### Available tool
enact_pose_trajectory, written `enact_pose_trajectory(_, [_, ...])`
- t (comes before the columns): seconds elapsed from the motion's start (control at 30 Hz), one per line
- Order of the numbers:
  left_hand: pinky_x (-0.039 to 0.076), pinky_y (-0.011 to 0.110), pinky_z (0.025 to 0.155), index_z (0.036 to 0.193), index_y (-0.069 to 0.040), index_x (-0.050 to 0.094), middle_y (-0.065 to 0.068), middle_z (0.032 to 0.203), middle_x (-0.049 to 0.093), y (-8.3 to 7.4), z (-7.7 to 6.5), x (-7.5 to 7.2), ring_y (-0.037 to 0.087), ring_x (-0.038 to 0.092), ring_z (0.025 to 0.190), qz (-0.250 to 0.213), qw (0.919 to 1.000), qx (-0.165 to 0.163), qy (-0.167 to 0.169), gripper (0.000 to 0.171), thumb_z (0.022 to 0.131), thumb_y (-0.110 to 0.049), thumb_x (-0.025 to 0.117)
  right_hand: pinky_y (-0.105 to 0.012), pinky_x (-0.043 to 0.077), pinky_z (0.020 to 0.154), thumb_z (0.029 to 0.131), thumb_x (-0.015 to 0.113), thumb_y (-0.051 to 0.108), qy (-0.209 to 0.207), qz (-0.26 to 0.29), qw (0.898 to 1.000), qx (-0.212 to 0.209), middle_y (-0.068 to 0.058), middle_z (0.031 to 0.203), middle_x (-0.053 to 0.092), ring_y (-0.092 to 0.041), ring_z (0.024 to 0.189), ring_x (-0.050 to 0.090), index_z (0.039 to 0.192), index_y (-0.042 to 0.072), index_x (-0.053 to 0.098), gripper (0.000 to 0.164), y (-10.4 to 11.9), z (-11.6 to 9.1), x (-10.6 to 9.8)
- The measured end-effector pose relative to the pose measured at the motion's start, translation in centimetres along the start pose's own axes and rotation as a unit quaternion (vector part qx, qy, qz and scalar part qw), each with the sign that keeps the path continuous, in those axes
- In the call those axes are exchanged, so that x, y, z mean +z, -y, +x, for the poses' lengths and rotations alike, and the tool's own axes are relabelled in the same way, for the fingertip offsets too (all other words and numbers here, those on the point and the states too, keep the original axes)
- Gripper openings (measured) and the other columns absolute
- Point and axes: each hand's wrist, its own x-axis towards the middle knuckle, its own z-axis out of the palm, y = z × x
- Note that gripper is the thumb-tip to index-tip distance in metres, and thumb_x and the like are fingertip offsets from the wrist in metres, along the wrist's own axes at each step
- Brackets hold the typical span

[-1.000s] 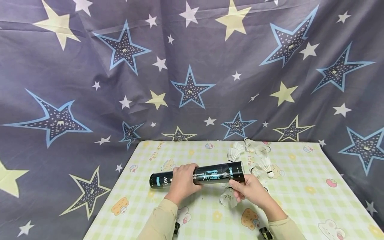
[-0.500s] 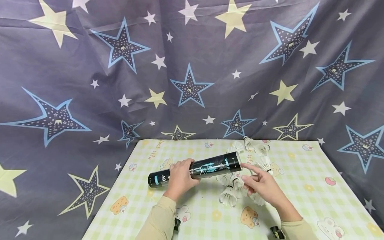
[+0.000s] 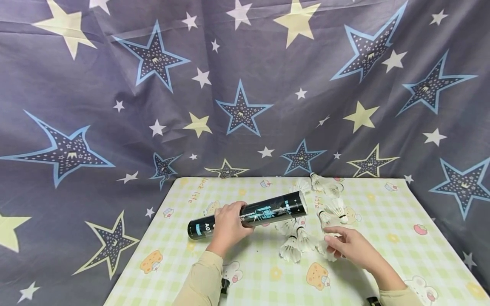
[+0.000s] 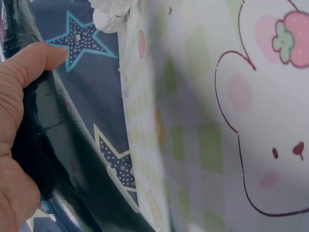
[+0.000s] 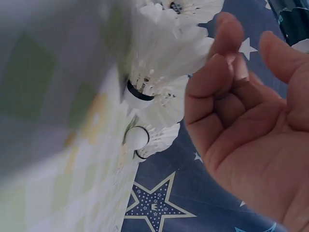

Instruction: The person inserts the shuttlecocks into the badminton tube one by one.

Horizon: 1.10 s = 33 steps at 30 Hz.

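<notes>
In the head view my left hand (image 3: pixel 229 224) grips a black shuttlecock tube (image 3: pixel 273 210) around its left half. The tube is tilted, its right end raised and pointing right. In the left wrist view the thumb lies along the glossy tube (image 4: pixel 72 159). My right hand (image 3: pixel 354 248) hovers beside the loose white shuttlecocks, fingers loosely bent and holding nothing. Nearest to it are a shuttlecock (image 3: pixel 305 240) below the tube's end and another shuttlecock (image 3: pixel 337 211) further back. The right wrist view shows a shuttlecock (image 5: pixel 166 48) close beside the fingers (image 5: pixel 207 82).
More shuttlecocks lie toward the back, among them one shuttlecock (image 3: pixel 317 182) near the table's far edge. A green-checked cloth (image 3: pixel 275 289) with cartoon prints covers the table. Behind it hangs a dark star-patterned curtain (image 3: pixel 268 63).
My right hand has left the tube's right end and moved right, down toward the shuttlecocks. The tube's right end has risen and shifted slightly left in my left hand.
</notes>
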Motion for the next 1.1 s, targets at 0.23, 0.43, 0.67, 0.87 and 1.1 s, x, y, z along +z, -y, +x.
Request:
enact_pose_trajectory(0.23, [0.039,0.041,0.088,0.12,-0.025,0.062,-0.005,0.109,0.071,-0.1,-0.1,-0.1,0.019,0.062,0.094,0.0,1.0,-0.003,0.006,0.072,0.056,-0.044,0.09,-0.033,0.053,0.068,0.098,0.058,0.041,-0.046,-0.12,0.99,0.055,-0.006,0.084,0.076,-0.015,0.057,0.065,0.134,-0.007,0.056,0.06,0.1,-0.5,-0.2])
enact_pose_trajectory(0.43, [0.039,0.044,0.091,0.122,-0.025,0.061,-0.005,0.11,0.071,-0.2,-0.3,-0.2,0.019,0.062,0.095,0.001,0.9999,-0.002,0.014,0.074,0.057,-0.045,0.09,-0.04,0.05,0.073,0.098,0.052,0.051,-0.076,-0.226,0.968,0.085,0.003,0.063,0.068,-0.01,0.056,0.06,0.129,0.004,0.065,0.058,0.5,-1.1,-0.7])
enact_pose_trajectory(0.67, [0.04,0.044,0.09,0.122,-0.026,0.062,-0.007,0.11,0.071,-0.2,-0.4,-0.1,0.018,0.062,0.096,0.006,0.9998,0.002,0.016,0.074,0.056,-0.046,0.09,-0.054,0.052,0.079,0.097,0.056,0.048,-0.203,-0.265,0.942,0.04,-0.014,0.091,0.077,-0.034,0.084,0.073,0.118,0.004,0.071,0.05,-0.3,-1.6,-1.7])
enact_pose_trajectory(0.87, [0.038,0.042,0.086,0.12,-0.025,0.062,-0.007,0.108,0.071,-0.2,-0.4,0.1,0.018,0.063,0.096,0.002,0.9999,0.009,0.009,0.075,0.054,-0.044,0.092,-0.046,0.051,0.063,0.088,0.072,0.03,-0.321,-0.27,0.907,0.025,-0.01,0.081,0.077,-0.034,0.073,0.071,0.098,0.007,0.078,0.026,-1.7,-1.5,-2.6])
enact_pose_trajectory(1.1, [0.038,0.04,0.087,0.121,-0.025,0.062,-0.008,0.111,0.07,-0.3,-0.6,0.1,0.018,0.063,0.097,0.003,0.9998,0.009,0.015,0.075,0.055,-0.045,0.091,-0.04,0.045,0.054,0.087,0.071,0.021,-0.318,-0.261,0.91,0.058,-0.009,0.083,0.076,-0.033,0.072,0.069,0.094,0.008,0.075,0.016,-3.0,-1.3,-3.6])
